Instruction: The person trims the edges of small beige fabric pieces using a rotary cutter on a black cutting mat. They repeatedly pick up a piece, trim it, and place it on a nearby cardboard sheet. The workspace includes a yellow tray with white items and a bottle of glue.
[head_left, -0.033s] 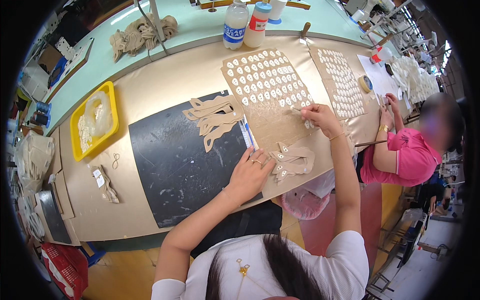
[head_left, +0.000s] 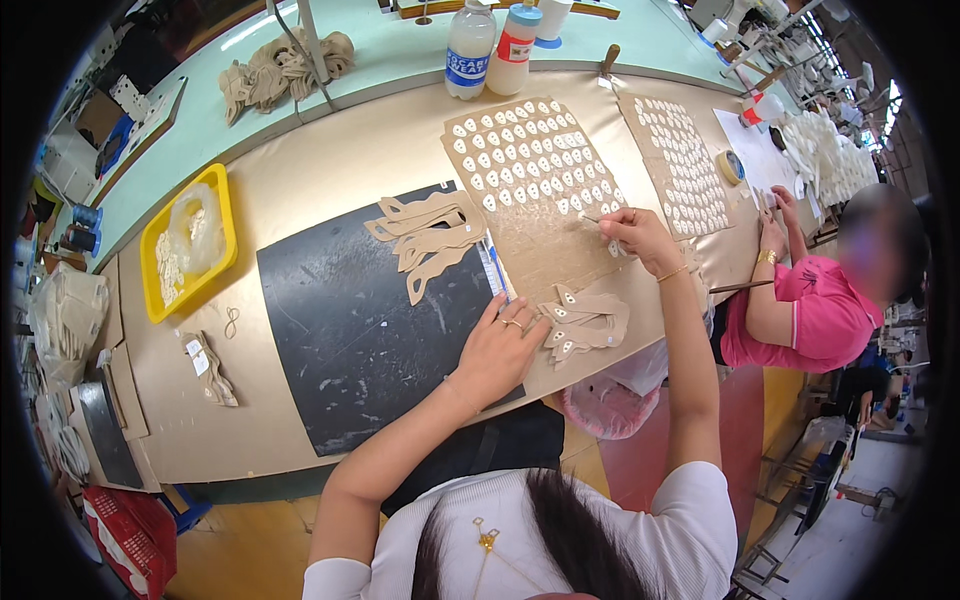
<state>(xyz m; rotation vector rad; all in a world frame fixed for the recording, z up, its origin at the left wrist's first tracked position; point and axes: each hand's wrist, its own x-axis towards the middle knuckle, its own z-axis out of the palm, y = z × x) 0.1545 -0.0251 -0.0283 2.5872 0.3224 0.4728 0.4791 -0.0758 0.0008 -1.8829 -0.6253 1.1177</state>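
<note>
My right hand (head_left: 640, 240) is closed in a pinch on a thin, pointed tool (head_left: 592, 218), its tip over a brown sheet (head_left: 540, 240). Rows of small white oval pieces (head_left: 530, 150) cover the sheet's far part; its near part is mostly bare. My left hand (head_left: 500, 350) lies with fingers stretched at the right edge of a black board (head_left: 340, 340). Beside its fingertips is a pile of beige cut strips (head_left: 605, 318) with small white pieces on them. More beige strips (head_left: 430, 235) lie on the board's far right corner, near a blue-and-white ruler-like strip (head_left: 491, 262).
A yellow tray (head_left: 233, 230) with white pieces and a plastic bag stands at left, a tied beige bundle (head_left: 208, 370) below it. Two bottles (head_left: 470, 50) stand at the back. At right are a second sheet of white pieces (head_left: 680, 165), a tape roll (head_left: 731, 167) and a co-worker in pink (head_left: 810, 310).
</note>
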